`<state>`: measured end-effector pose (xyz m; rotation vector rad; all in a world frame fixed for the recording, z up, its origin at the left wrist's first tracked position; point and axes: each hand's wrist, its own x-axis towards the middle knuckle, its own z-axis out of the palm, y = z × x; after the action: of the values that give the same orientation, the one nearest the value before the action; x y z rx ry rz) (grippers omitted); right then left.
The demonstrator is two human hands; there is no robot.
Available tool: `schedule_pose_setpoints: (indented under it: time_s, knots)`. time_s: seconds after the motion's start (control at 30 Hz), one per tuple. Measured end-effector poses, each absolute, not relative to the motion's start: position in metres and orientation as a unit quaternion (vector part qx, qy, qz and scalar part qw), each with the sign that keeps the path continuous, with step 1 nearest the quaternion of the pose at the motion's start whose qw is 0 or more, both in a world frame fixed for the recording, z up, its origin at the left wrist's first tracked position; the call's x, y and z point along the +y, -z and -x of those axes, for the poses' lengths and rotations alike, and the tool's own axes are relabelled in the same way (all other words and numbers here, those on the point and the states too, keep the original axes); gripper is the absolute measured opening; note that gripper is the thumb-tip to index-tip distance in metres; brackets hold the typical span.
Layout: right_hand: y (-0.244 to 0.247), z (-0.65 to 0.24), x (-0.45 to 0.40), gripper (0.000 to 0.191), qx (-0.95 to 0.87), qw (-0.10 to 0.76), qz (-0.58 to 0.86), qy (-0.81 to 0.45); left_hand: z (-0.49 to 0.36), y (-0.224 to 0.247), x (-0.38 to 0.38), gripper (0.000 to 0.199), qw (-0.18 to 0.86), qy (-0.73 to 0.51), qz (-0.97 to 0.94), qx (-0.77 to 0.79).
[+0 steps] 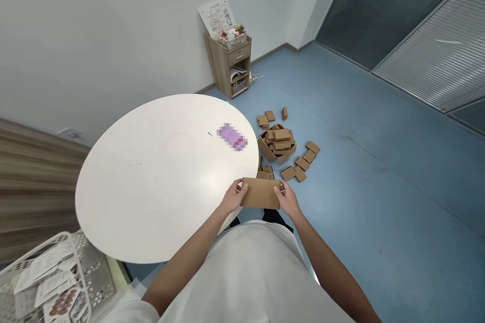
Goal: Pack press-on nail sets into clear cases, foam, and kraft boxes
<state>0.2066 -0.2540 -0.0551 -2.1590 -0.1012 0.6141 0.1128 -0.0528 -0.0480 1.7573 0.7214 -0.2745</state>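
A flat brown cardboard box [260,194] is held level in front of my body, just off the near right edge of the round white table [151,171]. My left hand [234,197] grips its left end, thumb on top. At the opposite end, my right hand [288,199] pinches it the same way, the other fingers at the side and partly hidden. Beyond the box, a large open carton [267,149] on the floor is heaped with small cardboard boxes [281,135].
Several loose small boxes [302,163] lie on the blue floor around the carton. On the table is a blurred purple item [232,136]. A wooden cabinet [220,60] with a white basket [237,40] stands by the wall. Lower left, a white basket [81,277] holds printed packets.
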Motion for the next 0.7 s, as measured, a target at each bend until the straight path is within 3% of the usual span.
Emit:
schedule_pose_setpoints:
  time_s: [0.17,0.4,0.57,0.7]
  knots:
    - [0.069,-0.273,-0.286,0.052,-0.035,0.447,0.867,-0.215,-0.191,0.056,-0.079,0.066,0.570,0.135,-0.753,0.299]
    - [0.084,-0.379,-0.322,0.048,-0.032,0.401,0.882,-0.244,-0.301,0.074,-0.112,0.064,0.563,0.213,-0.730,0.324]
    - [0.084,-0.448,-0.323,0.055,-0.030,0.425,0.871,-0.245,-0.377,0.080,-0.126,0.062,0.568,0.145,-0.741,0.328]
    - [0.081,-0.490,-0.322,0.073,-0.046,0.480,0.848,-0.220,-0.422,0.076,-0.125,0.060,0.603,0.076,-0.756,0.242]
